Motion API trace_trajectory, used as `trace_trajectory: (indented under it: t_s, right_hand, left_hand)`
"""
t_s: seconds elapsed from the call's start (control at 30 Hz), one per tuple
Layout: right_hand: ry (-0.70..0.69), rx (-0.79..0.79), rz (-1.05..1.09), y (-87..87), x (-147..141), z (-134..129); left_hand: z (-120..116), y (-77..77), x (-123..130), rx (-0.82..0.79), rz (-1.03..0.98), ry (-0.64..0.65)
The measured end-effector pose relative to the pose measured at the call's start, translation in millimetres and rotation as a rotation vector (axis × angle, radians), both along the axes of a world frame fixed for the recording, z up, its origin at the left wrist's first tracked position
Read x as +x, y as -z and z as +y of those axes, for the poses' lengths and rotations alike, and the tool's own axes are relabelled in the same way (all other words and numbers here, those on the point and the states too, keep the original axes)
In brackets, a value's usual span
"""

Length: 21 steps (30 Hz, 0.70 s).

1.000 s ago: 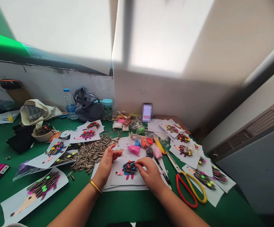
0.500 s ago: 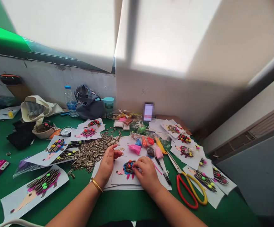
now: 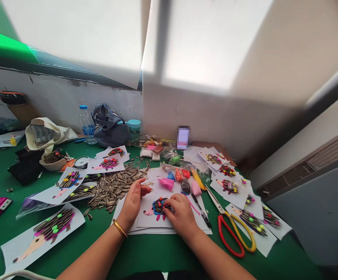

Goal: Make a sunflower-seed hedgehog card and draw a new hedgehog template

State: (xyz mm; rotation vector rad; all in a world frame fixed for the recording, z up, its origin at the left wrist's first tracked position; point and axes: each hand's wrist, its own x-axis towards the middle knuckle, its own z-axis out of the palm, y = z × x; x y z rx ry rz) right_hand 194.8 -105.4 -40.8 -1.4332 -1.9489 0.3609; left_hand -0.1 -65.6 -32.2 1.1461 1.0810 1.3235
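A small hedgehog picture (image 3: 159, 205) of modelling clay lies on white paper (image 3: 144, 220) in front of me. It has a pink snout and feet, a blue outline, and striped sunflower seeds with orange and pink balls on its back. My right hand (image 3: 183, 215) bends over the right side of that back, thumb and fingers pinched together. Whatever sits between the fingertips is hidden. To the left of the picture, my left hand (image 3: 131, 205) rests at the paper with fingers apart and slightly curved, holding nothing. A gold bangle (image 3: 119, 228) circles the left wrist.
A heap of sunflower seeds (image 3: 110, 188) spreads left of the paper. Packets of coloured clay (image 3: 166, 183) lie beyond it. A black pen (image 3: 201, 212) and red-and-yellow scissors (image 3: 230, 229) are on the right. Finished hedgehog cards (image 3: 48, 233) lie on both sides. A phone (image 3: 183, 138) stands behind.
The right hand's fingers have shifted very slightly at the hedgehog's back. The left hand and the other things stay where they were.
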Motion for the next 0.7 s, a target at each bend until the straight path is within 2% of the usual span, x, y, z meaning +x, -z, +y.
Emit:
trace_trajectory:
  t_s: [0.7]
  right_hand:
    - [0.018,0.035,-0.026,-2.4,-2.1,-0.3]
  left_hand:
    - [-1.0,-2.0,1.7,-0.006,-0.011,0.001]
